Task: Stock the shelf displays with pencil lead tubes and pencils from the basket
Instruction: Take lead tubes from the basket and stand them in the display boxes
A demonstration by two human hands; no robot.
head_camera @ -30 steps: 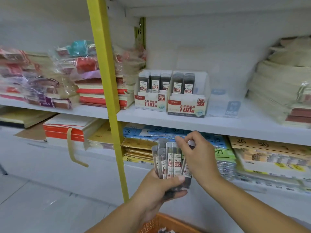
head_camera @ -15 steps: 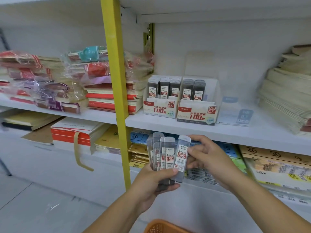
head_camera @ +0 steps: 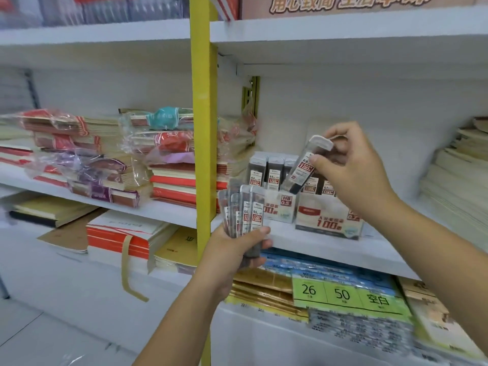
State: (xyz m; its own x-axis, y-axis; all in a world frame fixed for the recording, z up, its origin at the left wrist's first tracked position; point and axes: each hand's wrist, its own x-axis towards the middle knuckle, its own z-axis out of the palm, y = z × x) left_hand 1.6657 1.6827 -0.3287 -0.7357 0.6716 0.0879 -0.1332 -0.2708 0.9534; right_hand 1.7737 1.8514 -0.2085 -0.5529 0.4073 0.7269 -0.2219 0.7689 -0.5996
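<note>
- The right hand (head_camera: 351, 165) is raised in front of the middle shelf (head_camera: 317, 241). Its fingers (head_camera: 317, 161) pinch one lead tube (head_camera: 303, 167) near the upper end, thumb on the label and the other fingertips behind the white cap.
- The tube is tilted, cap up and to the right. Its dark lower end points down at the right end of the row standing in the 0.5 box (head_camera: 280, 210). I cannot tell whether it touches the box or the tubes there.
- The left hand (head_camera: 232, 249) is lower and further left, just in front of the shelf edge. Its fingers (head_camera: 260, 231) are curled round a bundle (head_camera: 245, 210) of tubes fanned upright, thumb across the front.
- The 0.5 box stands on the shelf with a row of upright tubes in it. The 0.7 box (head_camera: 324, 220) stands touching its right side and is partly hidden by the right wrist.
- A yellow post (head_camera: 203, 128) runs up the shelving just left of the left hand.
- Wrapped notebooks (head_camera: 105, 175) are stacked on the shelf left of the post.
- Pale paper stacks (head_camera: 454, 186) lie at the far right.
- A green card (head_camera: 343, 294) marked 26 and 50 lies on the shelf below.
</note>
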